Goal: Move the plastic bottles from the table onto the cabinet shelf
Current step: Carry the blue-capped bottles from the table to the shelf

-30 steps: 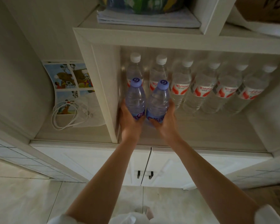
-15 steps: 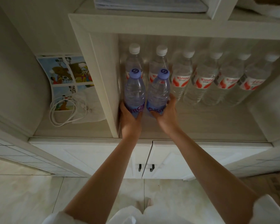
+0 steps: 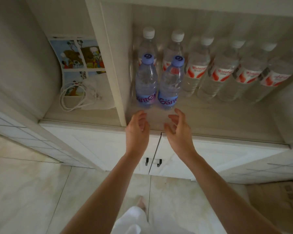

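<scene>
Head view, near to far. Your left hand [image 3: 137, 127] and right hand [image 3: 179, 130]: held over the front edge of the cabinet shelf [image 3: 210, 115], fingers loosely spread, gripping nothing, just short of the bottles. Two purple-capped bottles [image 3: 146, 81] [image 3: 170, 85]: upright side by side on the shelf, at its left end beside the divider panel [image 3: 110, 65]. Behind them: a row of white-capped, red-labelled bottles [image 3: 195, 71] along the back. Left compartment: coiled white cable [image 3: 71, 98], picture sheet [image 3: 78, 54].
</scene>
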The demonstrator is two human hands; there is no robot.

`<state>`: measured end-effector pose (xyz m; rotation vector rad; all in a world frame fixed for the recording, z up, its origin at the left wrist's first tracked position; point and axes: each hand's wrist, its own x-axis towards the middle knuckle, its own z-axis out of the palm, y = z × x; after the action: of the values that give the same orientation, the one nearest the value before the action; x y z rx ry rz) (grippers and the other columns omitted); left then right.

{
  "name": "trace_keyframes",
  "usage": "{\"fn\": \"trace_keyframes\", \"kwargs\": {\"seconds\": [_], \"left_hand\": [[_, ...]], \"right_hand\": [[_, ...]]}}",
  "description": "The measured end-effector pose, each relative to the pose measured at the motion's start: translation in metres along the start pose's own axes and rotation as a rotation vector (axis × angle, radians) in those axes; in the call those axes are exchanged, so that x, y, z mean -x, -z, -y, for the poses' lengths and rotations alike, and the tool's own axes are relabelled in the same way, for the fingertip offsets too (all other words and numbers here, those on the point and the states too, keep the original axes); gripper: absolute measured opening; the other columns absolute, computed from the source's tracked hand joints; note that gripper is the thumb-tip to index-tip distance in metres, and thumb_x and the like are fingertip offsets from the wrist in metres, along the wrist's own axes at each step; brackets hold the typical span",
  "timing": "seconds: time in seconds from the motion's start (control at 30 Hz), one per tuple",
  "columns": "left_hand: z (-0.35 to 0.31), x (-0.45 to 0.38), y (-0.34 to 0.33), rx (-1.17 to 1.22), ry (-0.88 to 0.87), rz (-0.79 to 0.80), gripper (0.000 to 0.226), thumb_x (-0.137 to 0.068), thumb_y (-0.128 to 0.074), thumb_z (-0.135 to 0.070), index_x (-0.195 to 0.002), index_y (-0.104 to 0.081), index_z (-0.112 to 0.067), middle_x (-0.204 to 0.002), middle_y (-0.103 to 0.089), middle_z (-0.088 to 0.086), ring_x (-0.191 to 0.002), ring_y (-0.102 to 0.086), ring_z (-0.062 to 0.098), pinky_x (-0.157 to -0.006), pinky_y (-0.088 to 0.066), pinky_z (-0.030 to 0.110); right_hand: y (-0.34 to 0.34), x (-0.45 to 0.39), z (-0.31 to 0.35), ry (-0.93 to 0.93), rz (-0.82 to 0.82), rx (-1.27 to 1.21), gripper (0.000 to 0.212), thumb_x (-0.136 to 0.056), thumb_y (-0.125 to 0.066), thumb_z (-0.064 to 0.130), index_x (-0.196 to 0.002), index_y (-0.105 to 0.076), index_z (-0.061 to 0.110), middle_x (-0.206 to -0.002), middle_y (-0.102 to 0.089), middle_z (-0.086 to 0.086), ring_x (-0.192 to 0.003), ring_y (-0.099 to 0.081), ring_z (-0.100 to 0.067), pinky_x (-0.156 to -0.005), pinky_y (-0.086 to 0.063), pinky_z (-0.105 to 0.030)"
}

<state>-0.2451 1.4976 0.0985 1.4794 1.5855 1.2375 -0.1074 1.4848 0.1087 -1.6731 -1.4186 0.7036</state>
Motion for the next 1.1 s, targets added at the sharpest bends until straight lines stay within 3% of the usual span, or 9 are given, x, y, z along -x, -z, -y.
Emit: {"fn": "trace_keyframes", "kwargs": {"seconds": [0.17,0.37,0.43,0.53,0.6,0.87,1.1], "left_hand": [[0.013,0.049,0.013,-0.067,-0.009,-0.096,0.032,-0.09,-0.056,-0.001,-0.117,-0.065,-0.017,-0.097,-0.071,-0.011,-0.086,-0.063,-0.006,-0.075,-0.049,0.007],[0.034,0.144,0.015,-0.157,0.135,-0.244,0.033,-0.088,-0.056,-0.002,-0.114,-0.063,-0.021,-0.086,-0.07,-0.011,-0.085,-0.063,-0.003,-0.068,-0.048,0.006],[0.037,0.187,0.013,-0.171,0.218,-0.295,0.032,-0.088,-0.056,-0.002,-0.114,-0.063,-0.021,-0.083,-0.069,-0.012,-0.082,-0.064,0.0,-0.067,-0.048,0.009],[0.037,0.252,0.011,-0.182,0.374,-0.371,0.026,-0.091,-0.058,-0.006,-0.11,-0.066,-0.022,-0.081,-0.071,-0.004,-0.078,-0.068,0.011,-0.069,-0.056,0.028],[0.032,0.295,0.012,-0.218,0.469,-0.436,0.022,-0.091,-0.06,-0.011,-0.109,-0.068,-0.023,-0.081,-0.072,-0.002,-0.076,-0.069,0.013,-0.071,-0.057,0.034],[0.012,0.464,0.024,-0.317,0.743,-0.834,0.02,-0.09,-0.063,-0.009,-0.107,-0.069,-0.017,-0.076,-0.073,0.001,-0.071,-0.07,0.015,-0.071,-0.058,0.037],[-0.006,0.597,0.015,-0.318,0.95,-1.109,0.018,-0.091,-0.062,-0.011,-0.106,-0.069,-0.016,-0.075,-0.072,-0.004,-0.068,-0.068,0.01,-0.068,-0.058,0.033]], "right_hand": [[0.015,0.039,-0.008,0.1,0.084,0.025,0.046,-0.092,-0.06,0.014,-0.135,-0.045,0.011,-0.126,-0.06,-0.004,-0.118,-0.056,-0.016,-0.104,-0.045,-0.036],[0.034,0.09,-0.039,0.201,0.384,0.051,0.034,-0.096,-0.054,0.019,-0.13,-0.052,0.013,-0.125,-0.061,-0.001,-0.118,-0.056,-0.012,-0.104,-0.046,-0.033],[0.039,0.109,-0.049,0.23,0.485,0.042,0.03,-0.096,-0.054,0.019,-0.125,-0.055,0.014,-0.121,-0.063,0.0,-0.114,-0.058,-0.011,-0.101,-0.048,-0.034],[0.042,0.139,-0.059,0.271,0.645,0.039,0.027,-0.096,-0.054,0.019,-0.122,-0.056,0.015,-0.113,-0.064,0.002,-0.109,-0.059,-0.01,-0.098,-0.049,-0.035],[0.042,0.161,-0.064,0.296,0.757,0.063,0.027,-0.095,-0.055,0.019,-0.122,-0.056,0.014,-0.108,-0.064,0.003,-0.105,-0.06,-0.01,-0.097,-0.049,-0.034],[0.028,0.266,-0.068,0.495,1.236,0.219,0.026,-0.093,-0.057,0.017,-0.119,-0.057,0.011,-0.1,-0.066,-0.001,-0.098,-0.062,-0.013,-0.091,-0.05,-0.031],[0.018,0.38,-0.055,0.867,1.579,0.288,0.029,-0.094,-0.056,0.017,-0.121,-0.058,0.01,-0.103,-0.068,-0.002,-0.094,-0.062,-0.009,-0.081,-0.042,-0.011]]}}
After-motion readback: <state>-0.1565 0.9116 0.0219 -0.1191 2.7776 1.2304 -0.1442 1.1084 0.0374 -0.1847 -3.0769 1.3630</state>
